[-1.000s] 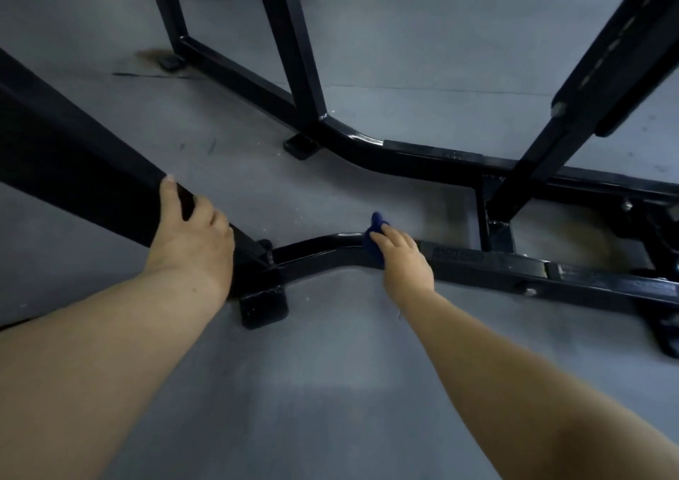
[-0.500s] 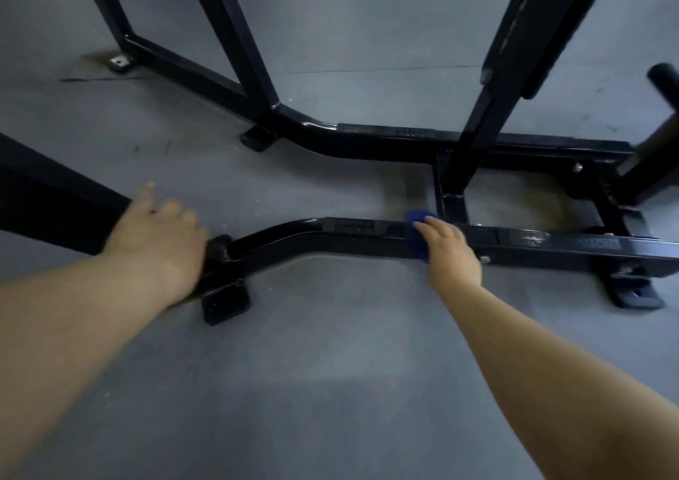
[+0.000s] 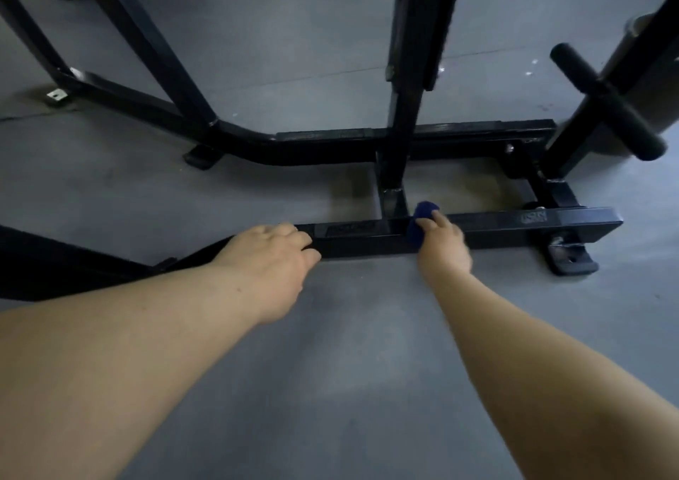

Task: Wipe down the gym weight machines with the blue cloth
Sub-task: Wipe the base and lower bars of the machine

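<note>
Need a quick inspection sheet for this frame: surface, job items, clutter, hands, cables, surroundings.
Surface: grey floor, some pale specks at upper right.
Job's things: blue cloth pressed on the near base rail of the black machine frame, just right of the upright post.
Clutter: nothing seen.
Hands: right hand grips the cloth; left hand rests on the same rail, fingers loosely curled.
Cables: nothing seen.
Surroundings: padded roller bar at right; bolted foot plate.

Left hand (image 3: 273, 255) curled, palm down; right hand (image 3: 442, 246) gripping
</note>
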